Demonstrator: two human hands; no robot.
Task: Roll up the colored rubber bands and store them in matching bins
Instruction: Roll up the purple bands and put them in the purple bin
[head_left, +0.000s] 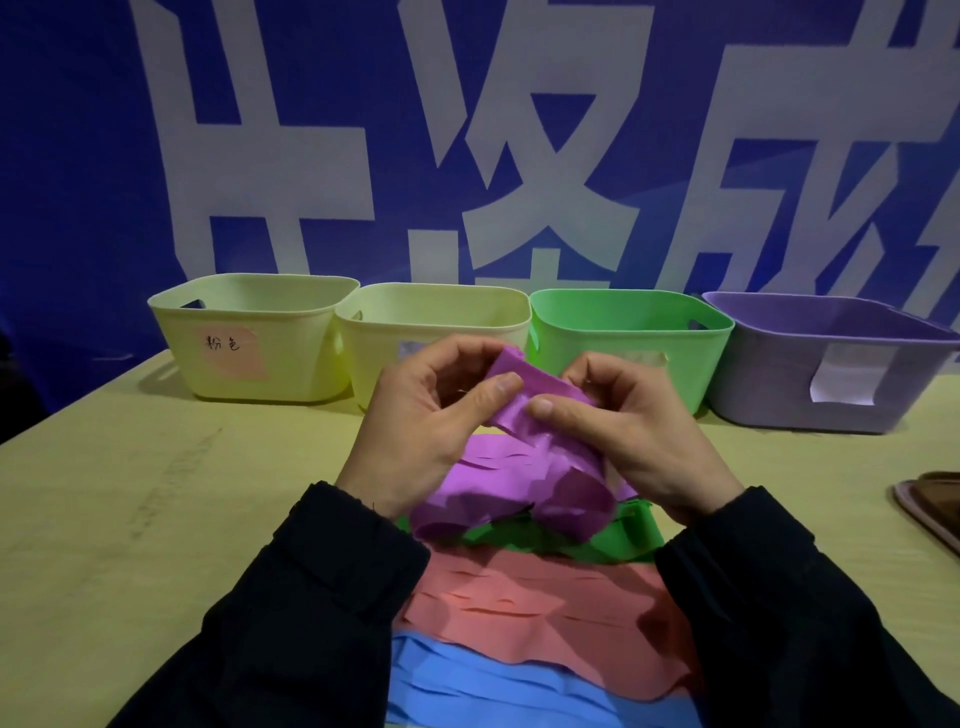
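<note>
Both hands up over mid-table w/ the purple band (524, 462): left hand (421, 415) and right hand (639, 431) each pinch its top end, thumbs on front, prob to start the roll. Rest droops onto the green band (613, 540), pink band (530, 608) and blue band (467, 686) at near edge. Along far edge: 2 yellow bins (254, 291), green bin (623, 306), purple bin (831, 322); insides hidden, can't tell contents.

- Four bins (628, 332) stand in a row along the table's (130, 509) far edge, before a banner (467, 130).
- Both hands, left hand (415, 410) and right hand (639, 431), hold a band (519, 457) above the stacked bands (535, 613) near the front.
- At the right edge lies what may be a tray (930, 504).
</note>
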